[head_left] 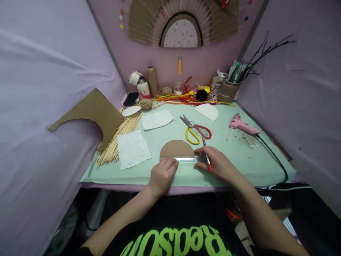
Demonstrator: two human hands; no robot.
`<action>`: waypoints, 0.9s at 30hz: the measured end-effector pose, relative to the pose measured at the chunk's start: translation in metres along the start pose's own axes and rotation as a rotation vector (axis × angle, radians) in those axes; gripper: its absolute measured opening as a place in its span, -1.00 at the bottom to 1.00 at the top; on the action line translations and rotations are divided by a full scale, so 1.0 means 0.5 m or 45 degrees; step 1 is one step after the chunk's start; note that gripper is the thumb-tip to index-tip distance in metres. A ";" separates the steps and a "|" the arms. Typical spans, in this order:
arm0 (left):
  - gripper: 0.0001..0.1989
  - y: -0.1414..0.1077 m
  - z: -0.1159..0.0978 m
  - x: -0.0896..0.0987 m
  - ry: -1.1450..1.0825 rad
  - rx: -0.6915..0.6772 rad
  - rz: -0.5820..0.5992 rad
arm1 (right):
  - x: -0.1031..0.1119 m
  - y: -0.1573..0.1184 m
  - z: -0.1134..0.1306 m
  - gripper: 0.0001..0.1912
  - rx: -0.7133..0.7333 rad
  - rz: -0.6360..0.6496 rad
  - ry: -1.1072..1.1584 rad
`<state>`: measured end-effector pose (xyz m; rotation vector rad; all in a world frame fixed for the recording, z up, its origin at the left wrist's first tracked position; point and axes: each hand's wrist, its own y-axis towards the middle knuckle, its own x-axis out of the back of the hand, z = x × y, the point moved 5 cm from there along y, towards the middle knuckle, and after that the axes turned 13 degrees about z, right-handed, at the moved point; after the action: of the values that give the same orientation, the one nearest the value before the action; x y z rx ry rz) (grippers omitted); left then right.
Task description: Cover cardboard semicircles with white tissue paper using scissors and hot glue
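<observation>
A brown cardboard semicircle [177, 148] lies near the table's front edge, its straight side towards me. Along that side runs a clear ruler [186, 160]. My left hand [163, 175] presses on the ruler's left part with its fingers together. At the ruler's right end is my right hand [217, 161], which holds a red pen [207, 158] between thumb and fingers, the tip end pointing down towards me. Scissors [195, 129] with yellow and red handles lie just beyond the pen.
White paper pieces [134, 149] and bamboo sticks [113, 147] lie left, beside a large cardboard arc [93, 112]. A pink glue gun [242, 125] with a black cable lies right. Pipe cleaners [176, 99], jars and a brush holder [228, 91] line the back.
</observation>
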<state>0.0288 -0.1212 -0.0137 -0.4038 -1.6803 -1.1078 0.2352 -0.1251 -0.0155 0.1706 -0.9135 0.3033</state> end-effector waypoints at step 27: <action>-0.71 -0.036 0.047 0.050 -0.623 0.519 -0.140 | -0.085 -0.042 0.116 -0.86 0.006 -0.560 0.132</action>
<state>-0.0078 -0.1172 -0.0013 -0.3377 -2.3262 -0.7451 0.1744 -0.1683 -0.0149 0.3502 -0.7493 -0.0930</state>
